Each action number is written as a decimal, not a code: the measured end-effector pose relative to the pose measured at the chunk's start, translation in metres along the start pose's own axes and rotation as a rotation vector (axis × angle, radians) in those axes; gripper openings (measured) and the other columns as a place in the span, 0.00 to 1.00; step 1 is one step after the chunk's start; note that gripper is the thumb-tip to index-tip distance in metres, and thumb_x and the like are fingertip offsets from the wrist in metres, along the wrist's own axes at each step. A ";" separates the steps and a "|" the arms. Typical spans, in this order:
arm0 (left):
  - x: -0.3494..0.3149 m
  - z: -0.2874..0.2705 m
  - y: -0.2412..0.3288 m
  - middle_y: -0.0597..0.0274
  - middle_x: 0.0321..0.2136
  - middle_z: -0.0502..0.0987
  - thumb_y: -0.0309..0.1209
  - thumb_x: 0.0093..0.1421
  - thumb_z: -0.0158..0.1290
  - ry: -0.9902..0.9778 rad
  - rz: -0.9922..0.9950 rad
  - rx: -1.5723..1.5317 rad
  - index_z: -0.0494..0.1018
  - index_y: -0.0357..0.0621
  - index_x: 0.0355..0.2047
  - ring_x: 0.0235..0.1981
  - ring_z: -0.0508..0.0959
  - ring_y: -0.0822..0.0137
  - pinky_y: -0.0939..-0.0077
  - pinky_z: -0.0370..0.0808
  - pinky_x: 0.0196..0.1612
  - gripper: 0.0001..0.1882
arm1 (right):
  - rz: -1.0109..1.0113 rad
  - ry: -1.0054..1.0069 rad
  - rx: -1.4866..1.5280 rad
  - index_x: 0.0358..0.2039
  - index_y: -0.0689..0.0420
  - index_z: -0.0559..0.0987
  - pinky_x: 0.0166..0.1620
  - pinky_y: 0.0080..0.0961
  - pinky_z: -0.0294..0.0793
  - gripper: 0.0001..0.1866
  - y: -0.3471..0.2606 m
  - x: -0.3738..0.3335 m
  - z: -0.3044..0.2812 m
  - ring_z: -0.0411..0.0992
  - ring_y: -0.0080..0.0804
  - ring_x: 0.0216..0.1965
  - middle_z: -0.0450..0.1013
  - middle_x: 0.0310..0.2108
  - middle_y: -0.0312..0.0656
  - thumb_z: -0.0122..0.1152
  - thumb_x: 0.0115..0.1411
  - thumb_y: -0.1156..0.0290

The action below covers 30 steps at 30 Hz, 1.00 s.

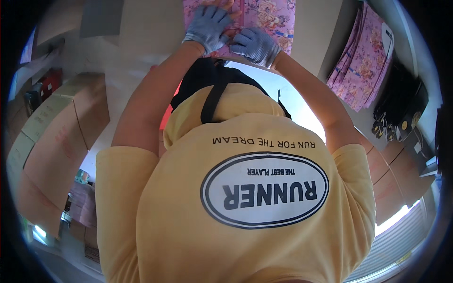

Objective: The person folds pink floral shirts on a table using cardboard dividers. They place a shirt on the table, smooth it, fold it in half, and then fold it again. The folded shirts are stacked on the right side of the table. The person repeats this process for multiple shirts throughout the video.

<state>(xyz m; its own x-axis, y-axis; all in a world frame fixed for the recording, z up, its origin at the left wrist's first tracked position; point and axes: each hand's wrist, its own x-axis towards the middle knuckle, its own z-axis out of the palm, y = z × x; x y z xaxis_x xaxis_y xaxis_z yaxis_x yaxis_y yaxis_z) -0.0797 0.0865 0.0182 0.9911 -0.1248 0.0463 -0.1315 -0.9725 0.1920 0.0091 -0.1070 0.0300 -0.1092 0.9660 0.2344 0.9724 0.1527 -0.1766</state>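
A pink floral fabric piece (271, 21) lies at the table's near edge, partly cut off by the top of the view. Down its middle runs a darker pink strip. My left hand (207, 29), in a grey-blue knit glove with bare fingertips, rests on the left part of the fabric with its fingers stretched and apart. Close beside it, my right hand (257, 46) wears a similar glove. Its fingers are curled together at the fabric's near edge, gripping it there. The spot between thumb and fingers is partly hidden.
Right of me on the pale table (151, 33) lies a stack of folded pink floral fabric (363, 61), with a black bag holding metal fittings (398, 108) beside it. Cardboard boxes (56, 146) stand at the left, and more boxes (391, 170) at the right. A grey sheet (101, 19) lies far left.
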 end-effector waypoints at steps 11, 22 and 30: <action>0.003 -0.006 0.001 0.58 0.60 0.63 0.49 0.55 0.50 -0.066 -0.073 -0.065 0.63 0.50 0.60 0.62 0.58 0.54 0.52 0.49 0.65 0.34 | -0.037 -0.034 -0.052 0.40 0.40 0.78 0.45 0.32 0.72 0.14 0.004 -0.005 0.011 0.72 0.34 0.41 0.72 0.38 0.34 0.59 0.51 0.70; 0.001 -0.003 -0.002 0.59 0.59 0.64 0.46 0.51 0.53 -0.042 -0.037 -0.087 0.70 0.50 0.52 0.60 0.61 0.55 0.49 0.51 0.64 0.28 | -0.063 -0.105 -0.021 0.35 0.44 0.79 0.44 0.31 0.71 0.12 0.010 0.007 -0.003 0.71 0.34 0.40 0.71 0.35 0.35 0.60 0.48 0.67; 0.003 -0.011 0.000 0.58 0.58 0.65 0.47 0.52 0.54 -0.053 -0.016 -0.021 0.72 0.50 0.49 0.60 0.61 0.54 0.47 0.53 0.62 0.26 | -0.037 -0.085 0.020 0.35 0.46 0.77 0.44 0.34 0.72 0.12 -0.001 -0.005 -0.006 0.71 0.36 0.37 0.70 0.34 0.37 0.58 0.47 0.68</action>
<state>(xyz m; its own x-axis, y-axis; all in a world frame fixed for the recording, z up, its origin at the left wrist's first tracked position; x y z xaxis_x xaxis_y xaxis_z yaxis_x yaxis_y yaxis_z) -0.0773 0.0882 0.0291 0.9927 -0.1200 -0.0090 -0.1153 -0.9702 0.2133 0.0100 -0.1136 0.0347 -0.1624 0.9738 0.1594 0.9631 0.1916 -0.1891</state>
